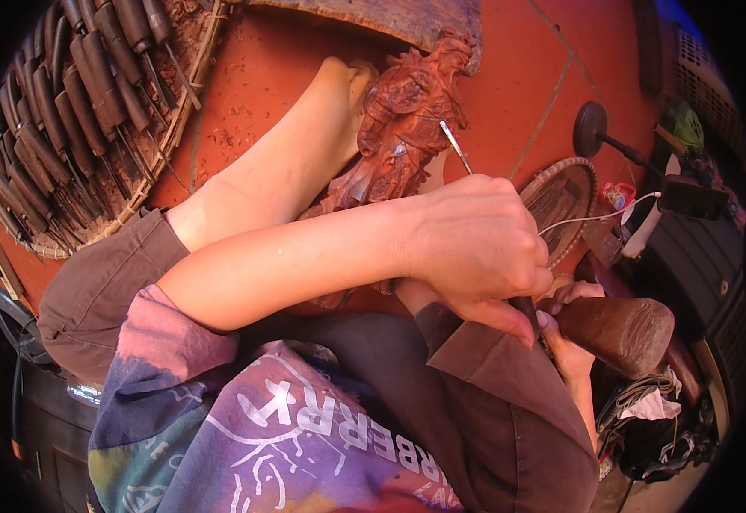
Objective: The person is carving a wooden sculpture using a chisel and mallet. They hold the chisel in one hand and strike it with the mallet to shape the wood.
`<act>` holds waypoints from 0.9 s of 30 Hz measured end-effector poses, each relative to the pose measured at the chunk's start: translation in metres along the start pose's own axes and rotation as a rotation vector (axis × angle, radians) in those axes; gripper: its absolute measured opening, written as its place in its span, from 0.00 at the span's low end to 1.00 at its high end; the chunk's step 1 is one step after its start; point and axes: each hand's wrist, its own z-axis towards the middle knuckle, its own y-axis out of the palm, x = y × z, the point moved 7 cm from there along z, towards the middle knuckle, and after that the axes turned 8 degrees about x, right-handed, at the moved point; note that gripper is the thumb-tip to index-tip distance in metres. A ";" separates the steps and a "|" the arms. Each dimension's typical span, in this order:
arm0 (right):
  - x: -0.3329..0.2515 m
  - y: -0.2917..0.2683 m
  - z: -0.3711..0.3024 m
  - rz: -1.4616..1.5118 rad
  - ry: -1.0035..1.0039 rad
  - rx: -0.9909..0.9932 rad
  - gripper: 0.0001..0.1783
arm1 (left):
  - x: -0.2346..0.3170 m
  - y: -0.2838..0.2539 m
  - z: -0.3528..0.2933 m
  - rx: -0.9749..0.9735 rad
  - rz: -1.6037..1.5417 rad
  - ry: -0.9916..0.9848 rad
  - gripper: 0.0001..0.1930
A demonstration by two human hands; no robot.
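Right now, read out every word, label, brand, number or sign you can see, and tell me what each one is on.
Multicoloured shirt: large white lettering across the front, partly legible, but I don't copy out printed words.
Small red-and-white item on the right: too small to tell whether it bears print.
Carved wooden figure, chisel and wooden mallet: no text that I can see.

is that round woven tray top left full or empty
Mostly full: dark-handled tools lie crowded over much of the woven tray, with reddish debris visible beside them.
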 end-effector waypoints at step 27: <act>0.051 -0.013 -0.002 -0.242 -0.199 0.159 0.22 | -0.012 -0.007 0.019 0.292 0.092 -0.175 0.27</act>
